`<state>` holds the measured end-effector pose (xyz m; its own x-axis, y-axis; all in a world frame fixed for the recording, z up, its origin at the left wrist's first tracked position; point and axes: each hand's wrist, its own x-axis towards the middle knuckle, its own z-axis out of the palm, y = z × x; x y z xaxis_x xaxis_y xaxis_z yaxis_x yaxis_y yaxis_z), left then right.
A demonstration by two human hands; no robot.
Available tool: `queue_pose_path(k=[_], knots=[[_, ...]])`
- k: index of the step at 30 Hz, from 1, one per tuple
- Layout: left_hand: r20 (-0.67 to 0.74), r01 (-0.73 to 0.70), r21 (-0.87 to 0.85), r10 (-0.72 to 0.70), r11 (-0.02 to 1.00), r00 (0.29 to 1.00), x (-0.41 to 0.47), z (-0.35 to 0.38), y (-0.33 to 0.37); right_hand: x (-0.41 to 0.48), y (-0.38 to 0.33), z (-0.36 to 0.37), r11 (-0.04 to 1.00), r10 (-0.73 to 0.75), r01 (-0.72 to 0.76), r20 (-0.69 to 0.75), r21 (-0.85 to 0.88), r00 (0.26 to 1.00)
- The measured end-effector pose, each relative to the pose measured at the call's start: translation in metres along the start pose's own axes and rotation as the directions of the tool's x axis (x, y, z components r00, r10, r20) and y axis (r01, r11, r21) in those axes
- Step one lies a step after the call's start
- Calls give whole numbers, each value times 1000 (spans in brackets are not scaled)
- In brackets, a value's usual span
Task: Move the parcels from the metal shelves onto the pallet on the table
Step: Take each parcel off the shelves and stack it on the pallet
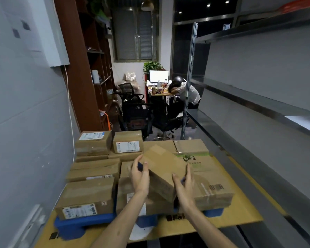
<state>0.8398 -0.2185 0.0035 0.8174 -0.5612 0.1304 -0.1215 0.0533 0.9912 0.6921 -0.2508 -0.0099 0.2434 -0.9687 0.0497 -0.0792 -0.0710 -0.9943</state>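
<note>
A plain brown cardboard parcel (164, 167) is tilted over the middle of the load on the blue pallet (82, 222). My left hand (140, 178) pinches its upper left corner between thumb and fingers. My right hand (183, 187) holds its lower right end, thumb on the near face and fingers up the far side. Several other taped parcels lie on the pallet, among them a labelled one at the front left (86, 197) and a large one with green print (211, 178). The grey metal shelves (258, 99) run along the right; the parts in view hold no parcels.
The pallet sits on a table covered by a flat cardboard sheet (240, 217). A grey wall (25, 122) closes the left side. Behind the table stand office chairs (132, 99) and a wooden bookcase (89, 77); a person (186, 90) leans on a desk.
</note>
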Motion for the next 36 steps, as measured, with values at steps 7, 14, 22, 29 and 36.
queue_pose_path(k=[7,14,22,29,36], knots=[[-202,56,14,-52,998,978,57,91,-19,112,17,-7,999,-32,33,55,-16,998],[-228,81,69,-63,994,972,112,139,-44,227,29,0,1000,-13,16,129,-18,992],[-250,115,121,-82,986,965,155,162,-64,302,50,29,1000,5,2,245,-27,969],[-270,141,164,-93,976,958,169,176,-64,327,52,37,999,25,-15,296,-35,955],[-296,200,186,-140,962,945,175,181,-63,337,42,33,995,87,-65,345,-77,935]])
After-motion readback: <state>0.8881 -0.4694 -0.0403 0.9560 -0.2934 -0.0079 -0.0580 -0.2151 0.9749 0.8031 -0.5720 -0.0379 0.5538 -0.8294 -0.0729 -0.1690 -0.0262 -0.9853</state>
